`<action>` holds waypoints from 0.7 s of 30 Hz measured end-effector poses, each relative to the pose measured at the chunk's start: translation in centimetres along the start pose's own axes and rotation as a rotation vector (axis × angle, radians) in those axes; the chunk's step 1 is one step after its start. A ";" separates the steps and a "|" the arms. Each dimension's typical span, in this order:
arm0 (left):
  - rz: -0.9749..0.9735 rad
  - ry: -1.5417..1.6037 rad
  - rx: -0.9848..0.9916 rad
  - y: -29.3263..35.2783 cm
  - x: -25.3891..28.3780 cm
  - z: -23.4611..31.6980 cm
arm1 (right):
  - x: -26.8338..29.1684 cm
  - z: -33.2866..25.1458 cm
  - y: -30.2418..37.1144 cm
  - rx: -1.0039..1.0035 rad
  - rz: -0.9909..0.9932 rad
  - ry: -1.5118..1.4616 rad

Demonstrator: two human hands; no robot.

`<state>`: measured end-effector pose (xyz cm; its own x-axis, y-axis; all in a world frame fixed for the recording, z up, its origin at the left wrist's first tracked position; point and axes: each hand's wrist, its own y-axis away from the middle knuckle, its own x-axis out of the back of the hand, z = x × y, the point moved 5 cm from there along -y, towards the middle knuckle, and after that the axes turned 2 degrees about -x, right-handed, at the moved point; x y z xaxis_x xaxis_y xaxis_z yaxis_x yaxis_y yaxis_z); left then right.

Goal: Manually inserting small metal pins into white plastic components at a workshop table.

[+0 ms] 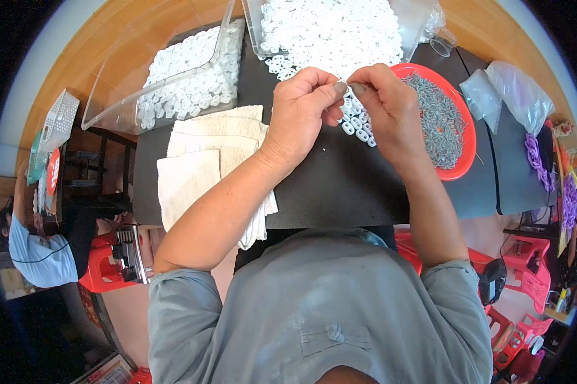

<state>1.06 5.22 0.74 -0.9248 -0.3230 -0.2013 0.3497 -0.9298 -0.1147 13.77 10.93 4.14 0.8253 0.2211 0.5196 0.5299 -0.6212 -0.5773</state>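
Fingertips [360,91] of my L hand [301,105] & R hand [391,105] pinched nearly tip-to-tip, 12 o'clock from my chest; can't tell what's gripped. White parts [359,123] just below; metal bits [439,118] 1 o'clock, in red bowl [470,137]. Tip: light, steady pinch.

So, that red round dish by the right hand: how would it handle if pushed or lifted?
Probably heavy for its size: the red round dish holds a deep-looking heap of small grey metal pieces. Those are loose, so they'd likely shift or spill if it tilts. Its broad outline on the flat black table suggests sliding rather than tipping.
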 end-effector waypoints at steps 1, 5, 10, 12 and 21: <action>0.001 0.011 0.004 0.0 0.0 -0.1 | -0.1 0.1 0.0 -0.023 -0.005 0.002; 0.036 0.057 0.020 0.2 -0.1 -0.2 | -0.6 0.4 0.4 -0.077 0.018 -0.050; 0.067 0.128 0.040 0.1 0.3 -0.5 | -1.6 1.2 0.8 -0.169 0.007 -0.163; 0.079 0.127 0.023 0.1 0.4 -0.5 | -1.7 1.4 0.8 -0.179 0.001 -0.159; 0.107 0.132 -0.016 -0.1 0.7 0.3 | -0.5 2.1 0.1 -0.443 -0.010 -0.537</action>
<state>0.32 4.99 0.92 -0.8549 -0.3928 -0.3389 0.4480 -0.8883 -0.1008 13.75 12.35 2.51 0.8637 0.4986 0.0737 0.5025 -0.8403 -0.2035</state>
